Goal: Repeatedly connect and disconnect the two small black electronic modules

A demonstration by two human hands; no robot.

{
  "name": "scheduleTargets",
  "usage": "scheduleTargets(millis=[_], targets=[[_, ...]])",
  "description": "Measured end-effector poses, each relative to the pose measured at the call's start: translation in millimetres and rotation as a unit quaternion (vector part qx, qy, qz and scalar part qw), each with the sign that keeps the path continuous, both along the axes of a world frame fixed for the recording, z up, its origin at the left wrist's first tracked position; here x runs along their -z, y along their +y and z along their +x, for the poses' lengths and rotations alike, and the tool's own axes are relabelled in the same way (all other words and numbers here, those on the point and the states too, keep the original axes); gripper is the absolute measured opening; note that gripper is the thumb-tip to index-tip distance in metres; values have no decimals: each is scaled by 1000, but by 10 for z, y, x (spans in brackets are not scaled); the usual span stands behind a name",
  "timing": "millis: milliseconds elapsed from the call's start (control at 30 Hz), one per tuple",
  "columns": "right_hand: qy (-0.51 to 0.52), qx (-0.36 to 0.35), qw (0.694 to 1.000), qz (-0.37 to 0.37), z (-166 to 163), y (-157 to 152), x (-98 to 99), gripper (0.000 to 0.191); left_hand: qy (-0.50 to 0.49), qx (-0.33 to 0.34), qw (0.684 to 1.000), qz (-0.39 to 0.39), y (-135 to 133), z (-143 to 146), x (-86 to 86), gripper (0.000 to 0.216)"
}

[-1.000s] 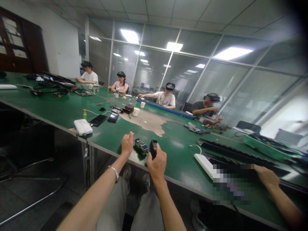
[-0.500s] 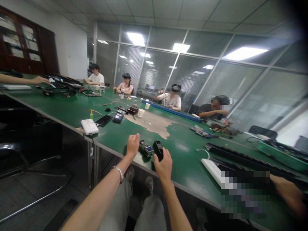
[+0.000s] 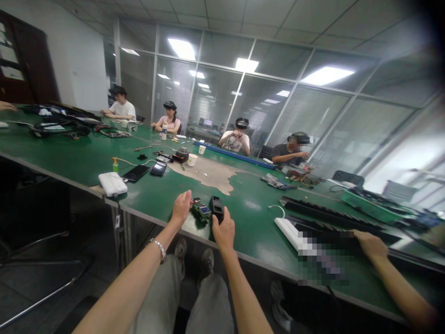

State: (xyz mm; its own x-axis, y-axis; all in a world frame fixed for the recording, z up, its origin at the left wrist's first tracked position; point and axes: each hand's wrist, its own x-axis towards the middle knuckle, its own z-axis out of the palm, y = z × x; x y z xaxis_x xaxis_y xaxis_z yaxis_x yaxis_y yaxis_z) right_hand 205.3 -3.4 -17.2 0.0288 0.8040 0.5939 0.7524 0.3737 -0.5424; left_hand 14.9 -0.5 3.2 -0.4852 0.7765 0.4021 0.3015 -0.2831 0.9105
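My left hand [image 3: 181,207] is closed, its fingers curled in at the left edge of a small green circuit board [image 3: 202,211] with a little screen. Whatever is between those fingertips is hidden. The board is near the table's front edge, between my two hands. My right hand [image 3: 224,229] has its thumb and fingers round the near end of a black plastic case [image 3: 216,205]. Hollows show in the top of this case, just right of the board. A silver bracelet is on my left wrist.
Left on the green table [image 3: 149,195] are a white power bank [image 3: 113,184], a phone [image 3: 136,173] and a paper cup [image 3: 192,160]. At right, a co-worker's hand [image 3: 371,246] touches dark parts beside a white strip [image 3: 287,232]. Several people sit across.
The view has turned right, so the scene sits further left in the picture. My hands keep about the same places by the board and black case. The co-worker's arm at right shows more.
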Motion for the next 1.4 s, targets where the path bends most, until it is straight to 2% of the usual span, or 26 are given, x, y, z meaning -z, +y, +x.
scheduleTargets(millis=[100,267,433,533,667,767,867,1000,1067,1133,1200,1400], targets=[[34,3,999,-39,-7,25,-86,63,-3,-5,1000,8,-11,7,-17,54],[52,14,998,-19,-139,104,-267,67,-36,-19,999,9,14,-7,2,57],[28,44,987,-155,-248,312,-439,74,-79,5,997,2,45,-15,46,64],[-14,44,982,-184,-191,442,-503,66,-93,22,995,2,57,-13,58,68],[-32,57,984,-168,-7,480,-471,53,-99,23,995,1,80,-14,71,69],[-48,58,991,-108,126,413,-374,49,-88,25,996,-7,100,-18,88,68],[-2,45,997,-67,174,330,-352,48,-73,21,997,-12,115,-22,106,66],[113,4,993,-39,42,213,-576,49,-63,11,998,-9,119,-25,123,63],[129,-33,991,-23,-89,133,-725,46,-61,9,998,-5,112,-25,124,61],[107,-68,992,-26,-229,45,-834,41,-61,7,998,-2,97,-26,117,60],[75,-74,994,-30,-344,-31,-882,36,-60,6,998,-1,79,-28,105,60],[-25,-64,996,-60,-447,-104,-830,32,-62,11,998,9,31,-34,61,58]])
